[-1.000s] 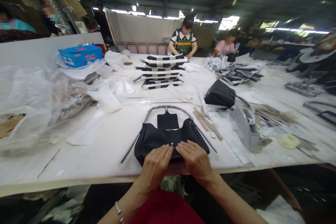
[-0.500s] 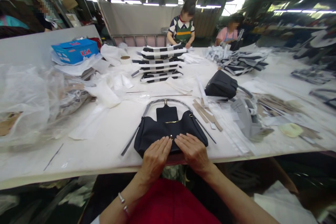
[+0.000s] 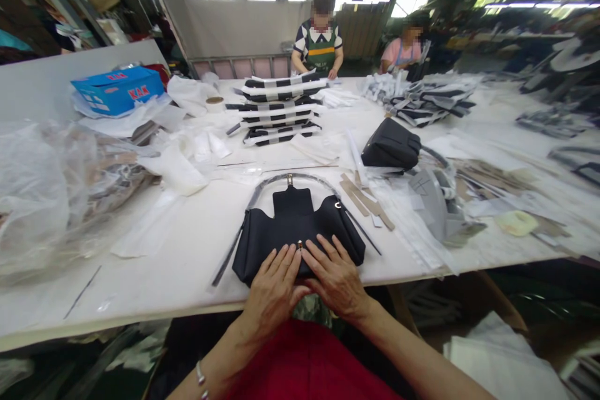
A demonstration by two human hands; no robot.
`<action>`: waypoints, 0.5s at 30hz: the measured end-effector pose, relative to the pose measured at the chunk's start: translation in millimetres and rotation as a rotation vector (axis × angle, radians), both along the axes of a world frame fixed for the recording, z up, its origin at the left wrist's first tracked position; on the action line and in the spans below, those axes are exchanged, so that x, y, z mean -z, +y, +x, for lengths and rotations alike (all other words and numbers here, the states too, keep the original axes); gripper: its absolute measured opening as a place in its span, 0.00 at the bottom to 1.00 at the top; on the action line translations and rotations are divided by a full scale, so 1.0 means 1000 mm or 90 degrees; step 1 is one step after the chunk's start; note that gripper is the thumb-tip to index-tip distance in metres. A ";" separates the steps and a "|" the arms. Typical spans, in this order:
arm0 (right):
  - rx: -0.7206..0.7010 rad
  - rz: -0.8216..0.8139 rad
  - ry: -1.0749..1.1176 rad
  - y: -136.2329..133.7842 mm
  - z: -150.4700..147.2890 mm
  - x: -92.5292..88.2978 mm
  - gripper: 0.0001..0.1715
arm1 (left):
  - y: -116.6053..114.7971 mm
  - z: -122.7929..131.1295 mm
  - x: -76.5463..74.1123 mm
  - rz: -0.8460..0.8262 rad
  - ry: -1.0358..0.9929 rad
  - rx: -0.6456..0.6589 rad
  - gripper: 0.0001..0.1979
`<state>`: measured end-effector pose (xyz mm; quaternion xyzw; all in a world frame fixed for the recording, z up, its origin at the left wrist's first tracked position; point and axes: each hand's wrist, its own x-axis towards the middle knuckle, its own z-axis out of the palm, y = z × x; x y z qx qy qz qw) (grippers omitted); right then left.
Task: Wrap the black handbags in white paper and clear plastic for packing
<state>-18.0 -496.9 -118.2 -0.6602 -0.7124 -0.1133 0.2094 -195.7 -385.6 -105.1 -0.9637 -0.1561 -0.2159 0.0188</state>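
A black handbag [image 3: 262, 240] lies at the table's near edge, its flap [image 3: 292, 203] folded back away from me. The strap [image 3: 255, 190], in what looks like a clear wrap, arches behind it. My left hand [image 3: 274, 284] lies flat on the front panel, left of a small gold clasp [image 3: 300, 245]. On the clasp's other side my right hand [image 3: 338, 278] rests with its fingers spread on the leather. Both thumbs point toward each other at the bag's lower edge. Neither hand is closed around anything.
A second black bag [image 3: 391, 144] sits right of centre, near a grey round object [image 3: 431, 200] and brown strips [image 3: 365, 200]. Stacked wrapped black pieces [image 3: 281, 106] stand farther back. A blue box [image 3: 117, 90] and clear plastic [image 3: 42, 194] are at left. A co-worker [image 3: 319, 44] stands opposite.
My fingers have spread apart on the bag's front, and the thumbs now show at its lower edge. The gold trim seen along the bag's opening is hidden now. The view has shifted slightly.
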 end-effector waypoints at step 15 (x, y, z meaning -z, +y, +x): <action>0.024 -0.093 0.049 0.007 -0.003 -0.015 0.42 | 0.043 0.009 0.005 0.039 0.095 -0.109 0.28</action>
